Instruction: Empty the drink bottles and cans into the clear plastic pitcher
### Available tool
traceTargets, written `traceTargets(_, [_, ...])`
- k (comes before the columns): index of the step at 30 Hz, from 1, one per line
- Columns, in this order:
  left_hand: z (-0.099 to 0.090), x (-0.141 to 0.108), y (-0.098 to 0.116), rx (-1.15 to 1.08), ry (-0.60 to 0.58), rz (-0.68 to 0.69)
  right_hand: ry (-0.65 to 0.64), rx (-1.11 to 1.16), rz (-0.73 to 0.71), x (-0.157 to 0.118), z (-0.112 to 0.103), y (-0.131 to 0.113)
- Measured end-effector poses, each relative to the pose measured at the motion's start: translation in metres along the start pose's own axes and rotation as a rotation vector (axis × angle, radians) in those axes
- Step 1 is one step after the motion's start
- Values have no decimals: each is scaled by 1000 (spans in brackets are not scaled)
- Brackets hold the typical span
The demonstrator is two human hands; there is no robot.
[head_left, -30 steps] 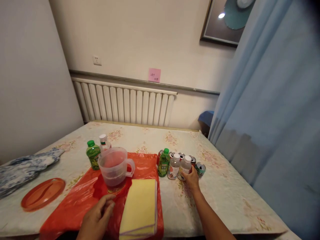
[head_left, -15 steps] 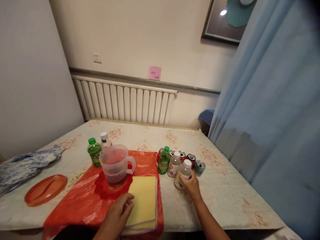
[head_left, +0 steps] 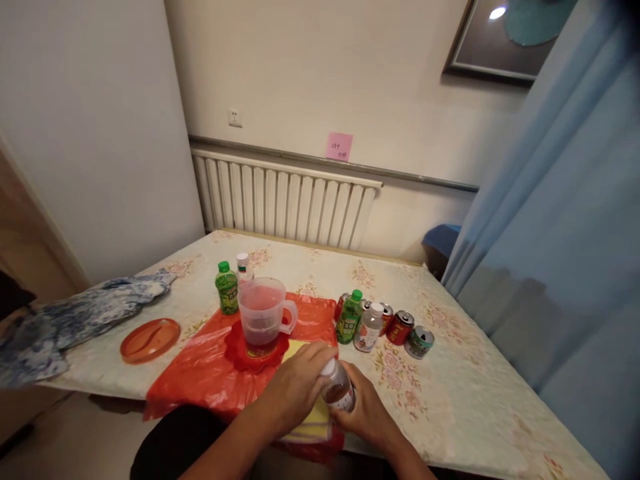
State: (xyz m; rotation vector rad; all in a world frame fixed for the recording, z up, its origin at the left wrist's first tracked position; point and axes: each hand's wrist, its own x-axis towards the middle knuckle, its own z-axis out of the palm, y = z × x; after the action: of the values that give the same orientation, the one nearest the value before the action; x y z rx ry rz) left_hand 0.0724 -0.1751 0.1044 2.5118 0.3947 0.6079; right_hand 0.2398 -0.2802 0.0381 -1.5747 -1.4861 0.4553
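My right hand (head_left: 367,407) is wrapped round the body of a clear plastic bottle (head_left: 341,393), tilted over the front of the table. At its top, the fingers of my left hand (head_left: 303,387) close on the white bottle cap (head_left: 329,367). Beneath both hands lies a stack of yellow cloths (head_left: 313,427), partly covered by them. Beyond my left hand a clear plastic measuring jug (head_left: 263,313) stands in a red scalloped dish (head_left: 235,350) on a red plastic bag (head_left: 195,380).
Right of the jug stand a green-capped bottle (head_left: 349,320), a white-capped bottle (head_left: 369,330), several red cans (head_left: 401,328) and a green can (head_left: 419,343). Left are another green bottle (head_left: 227,290), a small white-capped bottle (head_left: 244,270), an orange lid (head_left: 150,340) and a patterned cloth (head_left: 100,313).
My right hand has brought the bottle from beside the cans leftward and nearer, over the yellow cloths. My left hand has moved up onto its cap. The view has shifted left.
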Motion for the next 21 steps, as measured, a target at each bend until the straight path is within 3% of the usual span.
traceTargets(3, [-12,-7,2,85,-64,-7,-51,-16,-8,3,5,-6])
traceTargets(6, [-16,-14,2,188,-69,-106,-79,-39,-35,7,10,-11])
traceTargets(15, [-18,-25,-4,367,151,-546,-142,-107,-107,29,23,-36])
traceTargets(18, [-24,-31,-8,324,203,-504,-140,-105,-138,38,27,-41])
traceTargets(21, [-34,-39,-12,208,209,-287,-160,-106,-145,44,29,-45])
